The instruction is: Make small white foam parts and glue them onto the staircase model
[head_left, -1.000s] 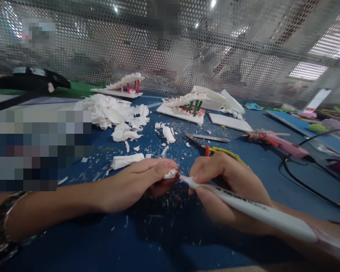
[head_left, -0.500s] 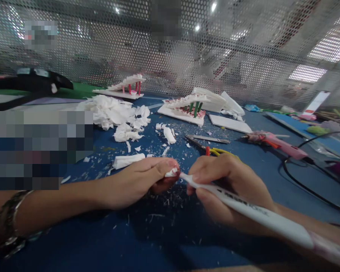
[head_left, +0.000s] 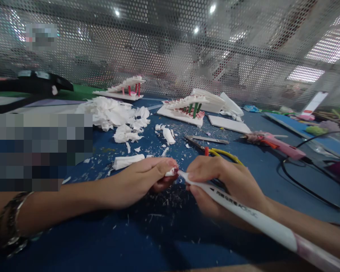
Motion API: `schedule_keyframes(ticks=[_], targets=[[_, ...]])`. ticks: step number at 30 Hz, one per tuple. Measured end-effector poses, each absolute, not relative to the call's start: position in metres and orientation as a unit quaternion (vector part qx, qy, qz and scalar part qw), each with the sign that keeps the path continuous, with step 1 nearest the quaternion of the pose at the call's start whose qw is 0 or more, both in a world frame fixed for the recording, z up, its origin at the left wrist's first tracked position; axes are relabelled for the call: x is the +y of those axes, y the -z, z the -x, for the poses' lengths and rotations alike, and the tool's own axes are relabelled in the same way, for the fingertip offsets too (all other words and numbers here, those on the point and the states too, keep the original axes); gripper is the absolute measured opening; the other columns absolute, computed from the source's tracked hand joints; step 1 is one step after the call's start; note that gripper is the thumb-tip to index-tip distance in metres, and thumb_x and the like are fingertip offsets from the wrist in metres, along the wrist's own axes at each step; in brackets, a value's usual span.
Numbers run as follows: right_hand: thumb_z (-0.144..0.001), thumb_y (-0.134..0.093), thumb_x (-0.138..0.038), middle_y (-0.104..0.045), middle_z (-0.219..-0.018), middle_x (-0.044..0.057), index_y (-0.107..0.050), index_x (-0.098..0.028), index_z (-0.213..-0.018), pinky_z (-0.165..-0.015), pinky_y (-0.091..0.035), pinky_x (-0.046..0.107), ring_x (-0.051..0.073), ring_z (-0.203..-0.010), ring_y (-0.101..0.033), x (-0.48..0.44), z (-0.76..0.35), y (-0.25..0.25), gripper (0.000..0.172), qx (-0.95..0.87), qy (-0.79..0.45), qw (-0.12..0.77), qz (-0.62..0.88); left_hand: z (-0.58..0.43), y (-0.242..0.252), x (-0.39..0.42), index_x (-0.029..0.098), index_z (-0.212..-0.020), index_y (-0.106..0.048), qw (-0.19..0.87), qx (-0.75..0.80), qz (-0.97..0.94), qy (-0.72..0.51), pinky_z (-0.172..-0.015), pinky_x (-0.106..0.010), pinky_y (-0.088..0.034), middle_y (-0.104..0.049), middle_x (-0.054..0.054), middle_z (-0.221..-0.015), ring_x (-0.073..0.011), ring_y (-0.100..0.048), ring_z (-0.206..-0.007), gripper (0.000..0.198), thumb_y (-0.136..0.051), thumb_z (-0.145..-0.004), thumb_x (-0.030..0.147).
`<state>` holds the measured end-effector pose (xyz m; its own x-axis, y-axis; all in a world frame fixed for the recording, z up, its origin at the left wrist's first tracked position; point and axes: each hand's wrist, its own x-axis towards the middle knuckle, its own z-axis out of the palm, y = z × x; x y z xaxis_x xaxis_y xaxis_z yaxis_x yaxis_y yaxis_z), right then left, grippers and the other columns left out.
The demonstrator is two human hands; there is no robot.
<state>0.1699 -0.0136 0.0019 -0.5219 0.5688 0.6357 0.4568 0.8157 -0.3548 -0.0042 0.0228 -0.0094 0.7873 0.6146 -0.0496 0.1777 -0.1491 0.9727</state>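
Note:
My left hand (head_left: 147, 175) pinches a small white piece (head_left: 170, 172) with dark red colour on its end; most of it is hidden by the fingers. A white acrylic marker (head_left: 238, 206) lies in my right hand (head_left: 223, 185), gripped near its tip like a pen. The marker's tip meets the reddened end of the piece. Just behind my left hand is a white roll (head_left: 127, 161), and white scraps (head_left: 168, 136) lie beyond. Yellow-handled pliers (head_left: 226, 154) and a metal blade-like tool (head_left: 208, 139) rest behind my right hand.
A heap of crumpled white paper (head_left: 107, 111) stands at the back left. Two small white models, one with red posts (head_left: 130, 90) and one with green posts (head_left: 195, 110), stand by the perforated metal screen (head_left: 147, 49). A pink glue gun (head_left: 280, 145) with a black cable lies right.
My right hand has shifted slightly left, bringing the marker's tip onto the white piece. More dark red shows on the piece's end. My left hand stays in place.

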Motion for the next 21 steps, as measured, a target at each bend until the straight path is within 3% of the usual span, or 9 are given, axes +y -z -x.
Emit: schedule_keyframes(ticks=[12, 21], targets=[[-0.070, -0.050, -0.011, -0.055, -0.063, -0.002, -0.042, -0.020, -0.077, -0.050, -0.043, 0.018, 0.008, -0.057, -0.055, -0.0125, -0.1726, 0.0011, 0.014, -0.874, -0.062, 0.392, 0.280, 0.0038, 0.0069, 0.0238, 0.018, -0.058, -0.031, 0.605, 0.256, -0.730, -0.188, -0.042, -0.022, -0.020, -0.027, 0.006, -0.051, -0.0080, -0.021, -0.044, 0.033, -0.024, -0.088, 0.030], [-0.071, -0.051, -0.010, -0.057, -0.069, -0.001, -0.044, -0.021, -0.080, -0.054, -0.044, 0.017, 0.007, -0.062, -0.056, -0.0133, -0.1725, 0.0016, 0.016, -0.883, -0.057, 0.384, 0.263, 0.0023, 0.0137, 0.0259, 0.018, -0.058, -0.031, 0.672, 0.227, -0.672, -0.213, -0.041, -0.021, -0.017, -0.025, 0.007, -0.049, -0.0076, -0.017, -0.042, 0.033, -0.024, -0.089, 0.029]])
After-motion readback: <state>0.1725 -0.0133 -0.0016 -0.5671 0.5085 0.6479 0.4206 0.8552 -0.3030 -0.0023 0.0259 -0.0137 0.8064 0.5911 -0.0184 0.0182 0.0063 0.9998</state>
